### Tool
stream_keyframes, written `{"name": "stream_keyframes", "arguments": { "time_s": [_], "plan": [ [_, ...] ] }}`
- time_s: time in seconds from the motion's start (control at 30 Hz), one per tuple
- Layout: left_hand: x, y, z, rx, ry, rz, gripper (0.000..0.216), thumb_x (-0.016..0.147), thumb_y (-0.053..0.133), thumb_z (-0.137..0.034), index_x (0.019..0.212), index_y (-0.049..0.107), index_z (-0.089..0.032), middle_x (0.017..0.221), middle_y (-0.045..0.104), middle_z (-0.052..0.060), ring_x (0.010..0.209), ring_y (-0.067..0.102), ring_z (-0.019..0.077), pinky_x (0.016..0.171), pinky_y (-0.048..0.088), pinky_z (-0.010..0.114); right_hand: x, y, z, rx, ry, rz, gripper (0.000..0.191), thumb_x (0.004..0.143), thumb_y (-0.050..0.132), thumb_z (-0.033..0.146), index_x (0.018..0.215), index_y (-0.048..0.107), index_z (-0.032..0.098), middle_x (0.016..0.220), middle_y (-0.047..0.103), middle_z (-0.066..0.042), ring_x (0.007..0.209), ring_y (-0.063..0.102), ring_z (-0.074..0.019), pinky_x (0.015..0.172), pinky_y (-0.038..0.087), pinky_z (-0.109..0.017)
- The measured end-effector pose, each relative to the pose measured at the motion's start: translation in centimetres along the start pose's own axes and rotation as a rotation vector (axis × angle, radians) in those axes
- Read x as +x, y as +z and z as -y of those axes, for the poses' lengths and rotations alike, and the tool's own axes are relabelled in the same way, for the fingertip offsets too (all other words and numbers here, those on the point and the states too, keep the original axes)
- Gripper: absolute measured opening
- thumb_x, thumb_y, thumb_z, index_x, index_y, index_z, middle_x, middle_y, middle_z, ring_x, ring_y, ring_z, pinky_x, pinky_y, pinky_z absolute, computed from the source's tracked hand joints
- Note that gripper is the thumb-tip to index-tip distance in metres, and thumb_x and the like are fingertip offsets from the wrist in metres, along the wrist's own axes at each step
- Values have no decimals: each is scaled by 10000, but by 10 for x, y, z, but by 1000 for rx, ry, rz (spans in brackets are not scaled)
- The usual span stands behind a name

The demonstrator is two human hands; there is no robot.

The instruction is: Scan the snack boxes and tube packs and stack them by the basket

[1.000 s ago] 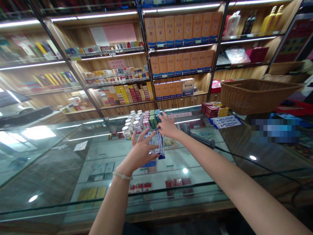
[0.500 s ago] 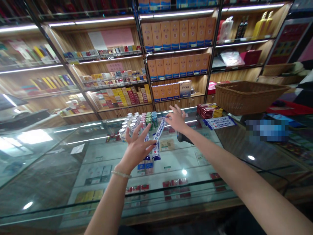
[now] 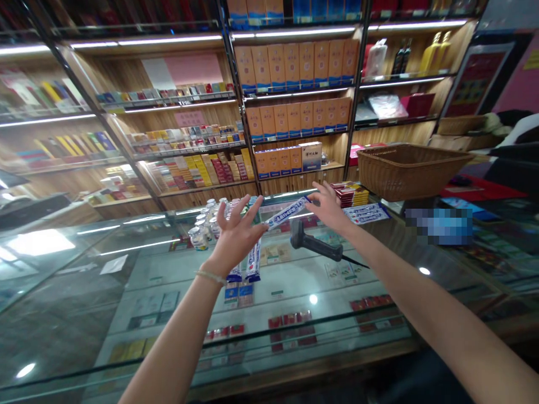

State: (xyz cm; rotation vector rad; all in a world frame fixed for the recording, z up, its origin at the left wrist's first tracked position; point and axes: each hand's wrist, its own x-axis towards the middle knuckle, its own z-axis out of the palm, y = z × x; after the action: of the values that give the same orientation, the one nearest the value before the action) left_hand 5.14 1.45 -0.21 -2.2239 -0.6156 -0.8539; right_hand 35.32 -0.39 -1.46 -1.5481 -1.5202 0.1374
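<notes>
My left hand (image 3: 233, 233) is raised over the glass counter (image 3: 126, 280) with its fingers fanned upward. It grips long blue-and-white packets (image 3: 253, 262) that hang down below the palm. My right hand (image 3: 328, 206) pinches the far end of one blue-and-white packet (image 3: 286, 213), which stretches across between the two hands. Small jars and bottles (image 3: 206, 227) stand just behind my left hand.
A black barcode scanner (image 3: 314, 246) with its cable lies on the glass under my right wrist. More blue-and-white packets (image 3: 366, 213) and a stack of red packs (image 3: 351, 193) lie beside a wicker basket (image 3: 408, 168). Shelves of boxes (image 3: 295, 67) fill the back wall.
My right hand has drawn one packet out of the bundle, up and to the right. My left hand has lifted with the other packets. The view has swung, uncovering the scanner.
</notes>
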Motion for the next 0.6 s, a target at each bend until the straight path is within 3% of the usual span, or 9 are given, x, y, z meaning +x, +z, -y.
{"name": "stream_keyframes", "arguments": {
  "time_s": [0.3, 0.6],
  "plan": [
    [33, 33, -11, -59, -77, 35, 56, 893, 801, -301, 869, 762, -332, 1677, 460, -59, 1583, 353, 346, 1304, -2, 706, -5, -20, -43, -118, -36, -44, 127, 817, 698, 358, 868, 713, 242, 1646, 492, -101, 1593, 269, -384, 1219, 169, -741],
    [24, 48, -25, -46, -136, -25, 64, 931, 758, -352, 872, 784, -351, 1608, 558, -32, 1549, 394, 355, 1270, 103, 738, -18, -14, -58, -147, -125, -115, 224, 883, 658, 457, 827, 720, 249, 1610, 539, -92, 1572, 310, -382, 1199, 220, -720]
  ]
}}
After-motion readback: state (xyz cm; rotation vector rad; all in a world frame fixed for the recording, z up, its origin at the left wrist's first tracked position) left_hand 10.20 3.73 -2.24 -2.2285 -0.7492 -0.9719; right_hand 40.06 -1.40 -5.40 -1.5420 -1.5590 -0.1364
